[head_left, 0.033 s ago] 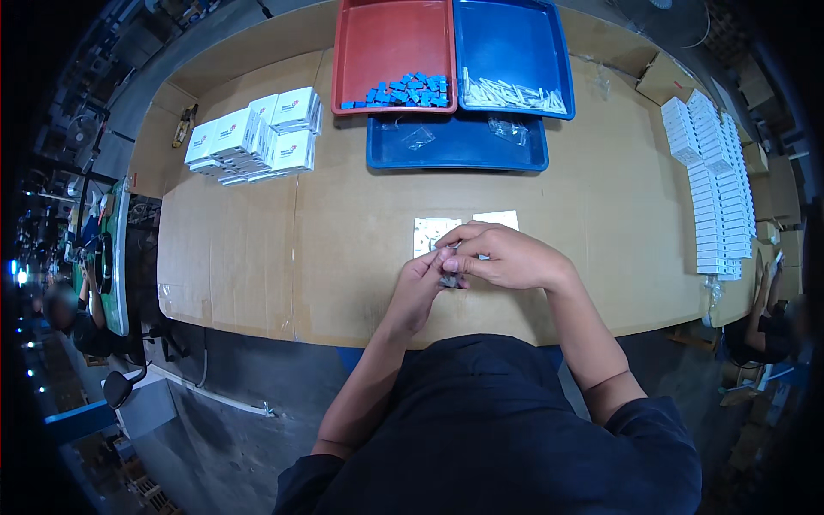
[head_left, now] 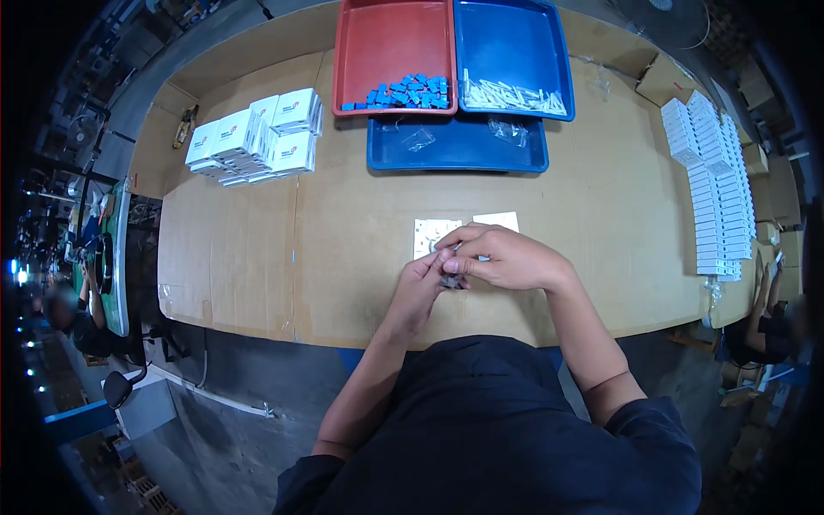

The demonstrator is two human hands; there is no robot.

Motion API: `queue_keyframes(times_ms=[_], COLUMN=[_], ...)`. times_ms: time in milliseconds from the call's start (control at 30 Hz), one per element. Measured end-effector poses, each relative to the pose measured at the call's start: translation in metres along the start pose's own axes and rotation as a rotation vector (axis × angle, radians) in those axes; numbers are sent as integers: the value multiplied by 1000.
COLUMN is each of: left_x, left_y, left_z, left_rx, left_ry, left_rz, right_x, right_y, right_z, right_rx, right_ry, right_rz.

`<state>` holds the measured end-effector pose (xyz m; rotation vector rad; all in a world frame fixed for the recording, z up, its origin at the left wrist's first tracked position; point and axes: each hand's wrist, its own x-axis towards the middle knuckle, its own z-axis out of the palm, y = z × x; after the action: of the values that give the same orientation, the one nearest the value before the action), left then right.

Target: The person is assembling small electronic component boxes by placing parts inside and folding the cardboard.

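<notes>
My left hand (head_left: 418,287) and my right hand (head_left: 511,257) meet above the near middle of the table, fingertips pinched together. A small greyish thing (head_left: 451,281), crumpled like a little plastic bag, shows between and below their fingers; most of it is hidden. Just beyond the left fingers lies a square white plate (head_left: 427,232) with cut-outs, partly covered by the hands. Behind my right hand is a flat white piece (head_left: 498,220), its near side hidden.
A red tray (head_left: 395,43) with small blue parts and a blue tray (head_left: 515,43) with white plastic pieces overlap a lower blue tray (head_left: 455,154) holding clear bags. White boxes (head_left: 292,150) are piled at left; more white boxes (head_left: 712,206) are stacked at right. Other people sit at both sides.
</notes>
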<state>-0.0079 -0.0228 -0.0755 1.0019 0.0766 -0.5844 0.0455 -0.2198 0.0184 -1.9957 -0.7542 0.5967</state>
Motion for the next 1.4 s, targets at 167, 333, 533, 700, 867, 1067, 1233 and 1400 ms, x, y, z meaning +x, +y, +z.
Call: queue_keyframes(times_ms=[167, 333, 533, 700, 867, 1067, 1233, 1400], left_x=[-3, -6, -13, -19, -31, -44, -40, -34], left_y=[1, 1, 6, 7, 14, 21, 23, 22], left_z=[6, -1, 0, 9, 21, 14, 13, 10], left_rx=[-105, -136, -154, 163, 356, 157, -167, -366], left_ry=[43, 10, -2, 28, 9, -43, -24, -59], left_rz=[-23, -19, -69, 45, 199, 154, 164, 104], right_x=[5, 3, 25, 46, 74, 91, 91, 72], right_y=[9, 34, 98, 141, 149, 167, 191, 171], right_z=[1, -6, -104, -175, -185, -184, -199, -197], right_rx=[209, 304, 15, -340, -633, -766, -435, 112], right_ry=[-154, 67, 646, 926, 890, 871, 984, 1126], right_rz=[19, -36, 119, 245, 356, 364, 295, 10])
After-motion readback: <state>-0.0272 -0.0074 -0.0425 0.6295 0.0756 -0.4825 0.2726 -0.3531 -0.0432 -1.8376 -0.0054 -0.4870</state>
